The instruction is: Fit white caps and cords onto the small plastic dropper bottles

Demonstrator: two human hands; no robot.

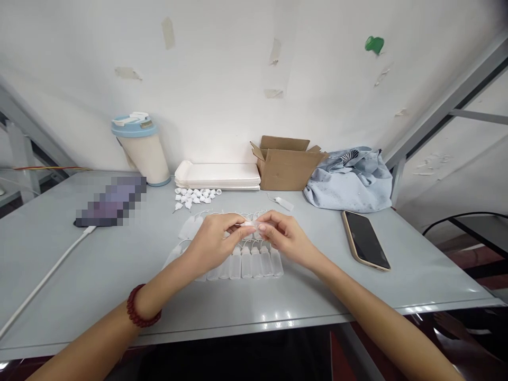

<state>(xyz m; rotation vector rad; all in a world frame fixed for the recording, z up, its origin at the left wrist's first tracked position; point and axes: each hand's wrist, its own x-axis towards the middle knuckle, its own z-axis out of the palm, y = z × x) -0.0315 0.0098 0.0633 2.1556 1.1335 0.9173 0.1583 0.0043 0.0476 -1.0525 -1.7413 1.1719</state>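
Above translucent bottles (246, 264) lined up toward the counter's (317, 299) front edge, left hand (214, 237) and right hand (289, 237) pinch a small whitish piece (250, 224); slipping fingertips could drop it among them, short of white caps (194, 197) toward the back edge.

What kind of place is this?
Maybe a workshop, judging by the rows of little plastic bottles, the pile of white caps and the open cardboard box on the grey table.
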